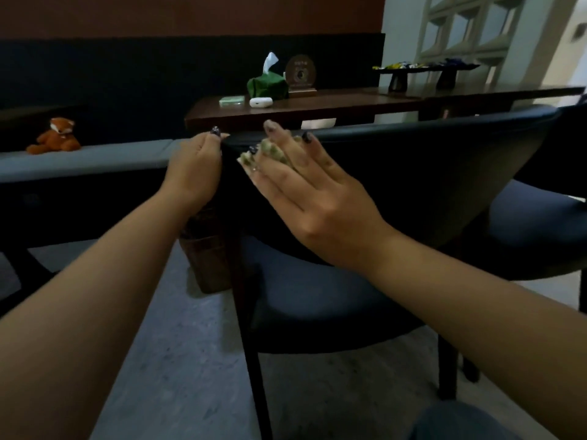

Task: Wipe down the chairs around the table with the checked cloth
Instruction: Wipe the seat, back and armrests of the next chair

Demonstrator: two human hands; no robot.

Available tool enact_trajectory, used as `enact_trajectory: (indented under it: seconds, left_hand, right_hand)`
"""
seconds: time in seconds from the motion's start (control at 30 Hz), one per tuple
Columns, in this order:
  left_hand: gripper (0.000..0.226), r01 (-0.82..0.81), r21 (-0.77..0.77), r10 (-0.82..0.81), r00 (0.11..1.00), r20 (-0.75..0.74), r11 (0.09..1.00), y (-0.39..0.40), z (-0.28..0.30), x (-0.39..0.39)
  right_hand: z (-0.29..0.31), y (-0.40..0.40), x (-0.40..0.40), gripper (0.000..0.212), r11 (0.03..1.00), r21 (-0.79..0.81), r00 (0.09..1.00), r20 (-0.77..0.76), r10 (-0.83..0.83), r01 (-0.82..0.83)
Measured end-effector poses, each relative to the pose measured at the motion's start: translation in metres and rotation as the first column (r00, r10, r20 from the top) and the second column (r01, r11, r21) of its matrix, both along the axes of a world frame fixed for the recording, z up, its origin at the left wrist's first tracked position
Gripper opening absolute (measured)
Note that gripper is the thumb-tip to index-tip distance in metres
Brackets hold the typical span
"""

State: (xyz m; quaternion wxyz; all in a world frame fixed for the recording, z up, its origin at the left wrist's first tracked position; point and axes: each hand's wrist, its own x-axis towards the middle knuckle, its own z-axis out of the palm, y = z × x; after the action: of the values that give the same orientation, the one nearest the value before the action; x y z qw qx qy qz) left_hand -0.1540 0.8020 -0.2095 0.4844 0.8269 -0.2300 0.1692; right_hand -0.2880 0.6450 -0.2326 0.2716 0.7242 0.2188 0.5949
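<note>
One checked cloth (273, 151) is sitting mid-frame, bunched small under the right hand (313, 198), only greenish scraps showing between the fingers. Right hand is pressing it with straight, spread fingers against the outer face of the chair (428, 173) backrest, just below the top rim. Left hand (193, 168) is gripping the left end of that backrest, fingers curling over the edge, thumb side toward the camera, apparently steadying the chair.

Judgement: wiping of this backrest is under way, near its left end. To do it well:
- keeping the palm flat so the cloth is not slipping out from under the fingers
- spreading the cloth wider; bunched like this it is covering little surface
- following the curve toward the right of the frame, overlapping passes
- holding the left grip so the chair is not swivelling or tipping
- seat, dark legs and other chairs look not yet covered, though I cannot tell for sure

Table (317, 106) is standing behind the chair, upper centre, carrying a green tissue box (266, 85). Plush fox (57, 136) is sitting on the bench (95, 160), upper left.
</note>
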Motion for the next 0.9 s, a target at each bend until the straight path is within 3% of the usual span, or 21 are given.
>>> enact_trajectory:
  seconds: [0.1, 0.2, 0.3, 0.4, 0.5, 0.57, 0.67, 0.7, 0.83, 0.9]
  left_hand:
    - [0.038, -0.049, 0.214, 0.029, 0.995, 0.095, 0.976, -0.001, 0.023, -0.022]
    - [0.048, 0.144, 0.233, -0.168, 0.982, 0.089, 0.962, -0.030, 0.049, -0.070]
    - [0.048, 0.314, 0.431, -0.383, 0.920, 0.082, 0.846, -0.082, 0.070, -0.112]
    - [0.050, 0.311, 0.648, -0.473, 0.877, 0.088, 0.695, -0.137, 0.084, -0.139]
    - [0.051, 0.344, 0.736, -0.496, 0.868, -0.012, 0.584, -0.183, 0.098, -0.150]
    - [0.047, 0.388, 0.758, -0.486, 0.867, -0.108, 0.524, -0.207, 0.107, -0.154]
    - [0.035, 0.439, 0.762, -0.481, 0.855, -0.193, 0.475, -0.235, 0.113, -0.153]
    - [0.036, 0.437, 0.773, -0.470, 0.858, -0.205, 0.461, -0.241, 0.113, -0.153]
    - [0.034, 0.453, 0.767, -0.433, 0.865, -0.255, 0.454, -0.246, 0.110, -0.146]
    - [0.028, 0.478, 0.746, -0.434, 0.857, -0.278, 0.464, -0.247, 0.111, -0.146]
  right_hand:
    - [-0.006, -0.031, -0.016, 0.036, 0.998, 0.062, 0.999, 0.038, 0.025, -0.028]
    - [-0.014, -0.067, -0.033, 0.042, 0.975, 0.216, 0.996, 0.088, 0.034, -0.052]
    - [-0.024, -0.091, -0.044, 0.040, 0.863, 0.494, 0.990, 0.133, 0.047, -0.107]
    - [-0.027, -0.093, -0.046, 0.044, 0.672, 0.708, 0.975, 0.187, 0.117, -0.216]
    - [-0.024, -0.090, -0.046, 0.049, 0.410, 0.827, 0.922, 0.332, 0.197, -0.385]
    - [-0.020, -0.099, -0.047, 0.052, 0.158, 0.860, 0.870, 0.455, 0.191, -0.485]
    - [-0.009, -0.129, -0.048, 0.055, -0.296, 0.795, 0.791, 0.589, 0.168, -0.529]
    - [-0.005, -0.144, -0.047, 0.054, -0.381, 0.767, 0.780, 0.605, 0.159, -0.517]
    - [0.006, -0.205, -0.044, 0.044, -0.436, 0.780, 0.804, 0.566, 0.182, -0.449]
    - [0.012, -0.235, -0.038, 0.035, -0.524, 0.768, 0.804, 0.546, 0.235, -0.368]
